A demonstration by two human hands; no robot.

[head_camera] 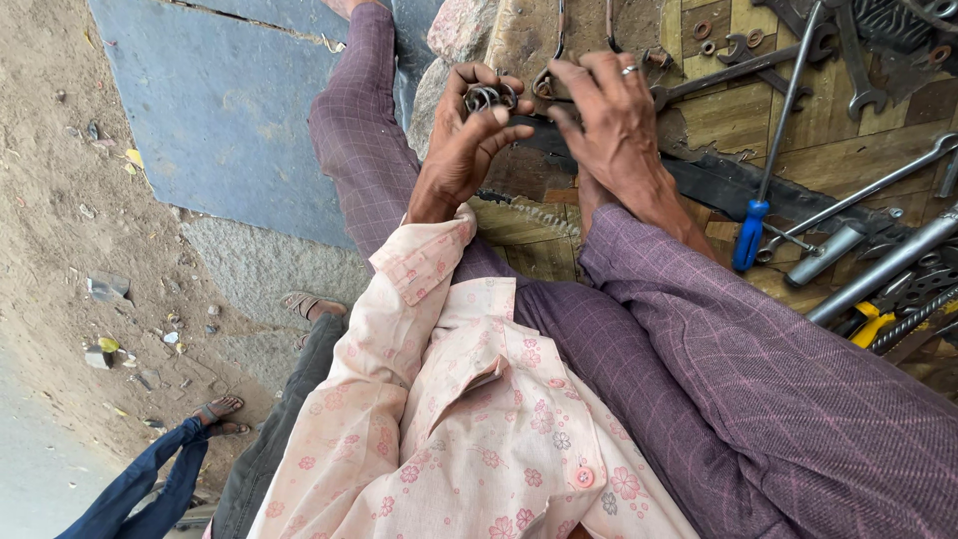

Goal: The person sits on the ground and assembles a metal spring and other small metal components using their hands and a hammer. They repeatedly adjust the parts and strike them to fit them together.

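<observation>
Pink floral shirt (469, 429) fills the near view, then purple checked trousers (699, 369) run up to the wooden work board (728, 120), the landmark for all else. Across the board lies a long dark toothed blade (718, 180), and both hands meet at its near-left end. Right of that, on the board, lie a blue-handled screwdriver (750, 232), several spanners (858, 60) and steel rods (878, 269).

Left hand (469, 140) is curled, its fingertips pinching a small cluster of dark metal rings (489, 97) just above the blade's end. Right hand (619, 120), a ring on one finger, spreads over the blade with its fingers bent, pressing or steadying; whether it grips anything beneath I cannot tell.

To my eye, the work goes best if the rings stay pinched firmly and square to the blade, the right hand holding the blade flat to the board so nothing slips, fingertips kept clear of the teeth. Loose washers (704, 30) sit at the board's far edge.
</observation>
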